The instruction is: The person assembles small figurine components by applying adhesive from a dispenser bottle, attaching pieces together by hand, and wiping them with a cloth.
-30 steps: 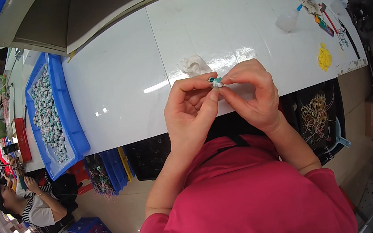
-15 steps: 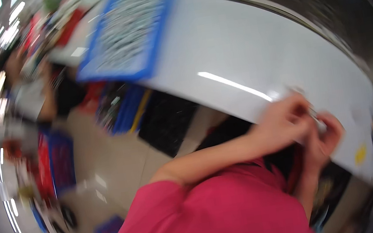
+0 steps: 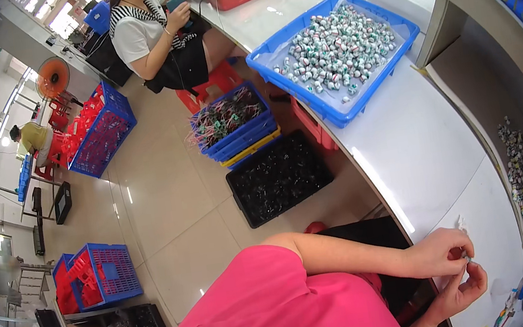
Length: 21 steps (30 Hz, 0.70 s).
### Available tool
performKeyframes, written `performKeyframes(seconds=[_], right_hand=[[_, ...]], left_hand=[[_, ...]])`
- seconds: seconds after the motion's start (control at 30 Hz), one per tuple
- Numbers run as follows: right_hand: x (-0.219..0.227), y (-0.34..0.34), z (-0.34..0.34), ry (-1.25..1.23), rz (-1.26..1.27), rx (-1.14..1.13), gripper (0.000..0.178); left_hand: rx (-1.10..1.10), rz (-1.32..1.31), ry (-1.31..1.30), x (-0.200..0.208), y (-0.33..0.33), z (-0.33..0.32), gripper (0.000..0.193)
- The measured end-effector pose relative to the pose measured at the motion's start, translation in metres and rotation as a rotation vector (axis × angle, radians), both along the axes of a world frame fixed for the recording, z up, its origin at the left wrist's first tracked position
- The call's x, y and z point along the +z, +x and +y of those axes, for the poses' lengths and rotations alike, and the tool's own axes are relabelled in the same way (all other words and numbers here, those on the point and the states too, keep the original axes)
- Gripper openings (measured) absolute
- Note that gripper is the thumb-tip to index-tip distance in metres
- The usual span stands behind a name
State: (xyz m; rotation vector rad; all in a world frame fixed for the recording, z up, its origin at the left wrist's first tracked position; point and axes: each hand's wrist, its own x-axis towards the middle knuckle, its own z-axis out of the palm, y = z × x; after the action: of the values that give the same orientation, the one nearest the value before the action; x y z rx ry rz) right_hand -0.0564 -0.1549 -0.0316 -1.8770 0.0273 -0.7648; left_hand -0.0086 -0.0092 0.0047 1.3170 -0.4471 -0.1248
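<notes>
My left hand [image 3: 444,250] and my right hand [image 3: 464,287] meet at the lower right, over the edge of the white table [image 3: 420,148]. Both pinch a small grey part [image 3: 469,258] between their fingertips. My left forearm reaches across from my pink sleeve. A small white crumpled scrap [image 3: 461,224] lies on the table just beyond my left hand.
A blue tray [image 3: 334,110] with several small white-green parts sits farther along the table. More small parts [image 3: 521,164] lie on the shelf behind. A black tray [image 3: 277,178] and blue crates [image 3: 232,124] stand on the floor. A seated person [image 3: 156,31] works at the far end.
The view has swung to my left, so the floor and the blue tray now fill the frame. My hands stay together on the small part, now at the lower right.
</notes>
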Motion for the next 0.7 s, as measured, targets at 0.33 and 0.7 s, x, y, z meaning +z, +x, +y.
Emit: performKeyframes(seconds=[0.33,0.7], right_hand=[[0.001,0.0,0.0,0.017,0.019,0.046,0.028],[0.003,-0.002,0.001,-0.046,-0.011,0.083,0.029]], left_hand=[[-0.062,0.044,0.027,0.003,0.002,0.002,0.016],[-0.073,0.026,0.046,0.002,0.003,0.004,0.017]])
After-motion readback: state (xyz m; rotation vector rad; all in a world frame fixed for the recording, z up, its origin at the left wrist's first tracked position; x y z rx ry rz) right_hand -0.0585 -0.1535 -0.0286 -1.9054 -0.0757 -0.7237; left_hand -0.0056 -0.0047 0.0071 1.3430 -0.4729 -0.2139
